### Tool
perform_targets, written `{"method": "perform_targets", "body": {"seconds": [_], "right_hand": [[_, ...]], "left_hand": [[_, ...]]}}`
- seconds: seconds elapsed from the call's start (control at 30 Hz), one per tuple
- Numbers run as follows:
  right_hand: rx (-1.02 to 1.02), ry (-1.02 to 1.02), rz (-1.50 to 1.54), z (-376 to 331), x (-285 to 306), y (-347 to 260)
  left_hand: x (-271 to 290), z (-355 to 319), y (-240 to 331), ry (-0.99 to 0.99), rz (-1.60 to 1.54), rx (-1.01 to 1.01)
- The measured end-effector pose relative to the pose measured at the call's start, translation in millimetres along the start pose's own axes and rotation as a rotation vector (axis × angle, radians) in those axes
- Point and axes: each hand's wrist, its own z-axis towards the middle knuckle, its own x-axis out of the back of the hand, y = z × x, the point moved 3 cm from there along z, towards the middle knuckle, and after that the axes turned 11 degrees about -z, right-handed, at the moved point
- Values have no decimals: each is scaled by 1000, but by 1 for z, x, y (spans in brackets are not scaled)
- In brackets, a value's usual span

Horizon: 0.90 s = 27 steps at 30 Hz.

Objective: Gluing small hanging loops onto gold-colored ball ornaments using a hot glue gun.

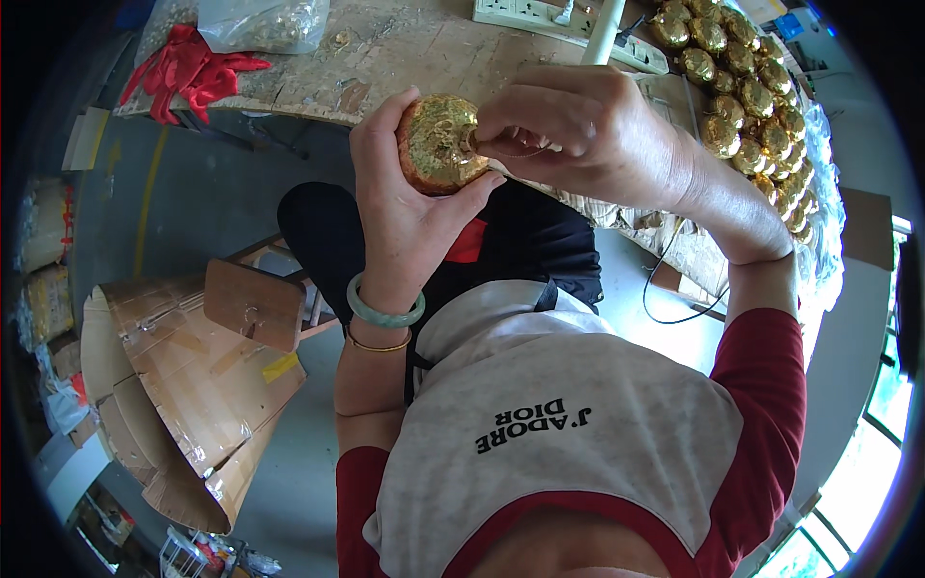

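A round gold ornament, wrapped in crinkled shiny foil, is held up in front of the workbench edge. My left hand cups it from the left and below, thumb along its lower right side. At the ornament's right side, my right hand pinches with curled fingers by its small raised top. A thin thread or wire seems to run from those fingertips; what exactly they pinch is too small to make out.
The worn wooden workbench spans the far side. On it lie red ribbons, a clear plastic bag, a power strip and several gold ornaments piled at right. A cardboard box and wooden stool stand lower left.
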Motion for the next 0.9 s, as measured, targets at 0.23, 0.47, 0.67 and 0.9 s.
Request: {"method": "perform_targets", "body": {"seconds": [0.23, 0.47, 0.67, 0.9], "right_hand": [[-216, -240, 290, 7, 3, 6], [-229, -302, 391, 14, -1, 16], [-183, -287, 337, 12, -9, 23], [-261, -106, 360, -12, -20, 45]], "left_hand": [[-2, -2, 1, -40, -18, -41], [-4, 1, 14, -30, 109, -114], [-6, 3, 11, -24, 166, -138], [-8, 6, -12, -103, -438, 263]]}}
